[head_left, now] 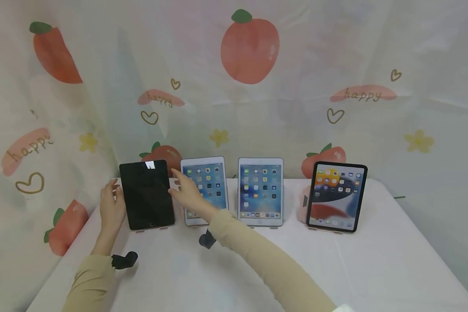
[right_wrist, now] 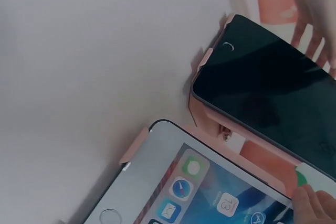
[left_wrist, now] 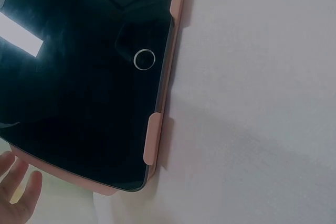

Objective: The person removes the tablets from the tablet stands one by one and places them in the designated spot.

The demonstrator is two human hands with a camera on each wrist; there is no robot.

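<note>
Tablet (head_left: 147, 197), dark-screened: stands between left hand (head_left: 112, 208) and right hand (head_left: 189, 193), fingers of both extended and parted, gripping nothing; edge contact unclear. Pink stand (left_wrist: 152, 139) between the hands props it tilted, lips presumably preventing slippage. Glossy face, rounded corners. White-framed tablet (head_left: 214, 177) beside right hand; smooth white table (head_left: 171, 277) below both.

"happy" stands on the backdrop (head_left: 273, 123), "13" on a white tablet (right_wrist: 207, 190).

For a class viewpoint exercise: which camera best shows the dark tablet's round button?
The left wrist view: the round button appears large, its pale ring complete. The head view shows it tiny; the right wrist view, small and slanted.
</note>
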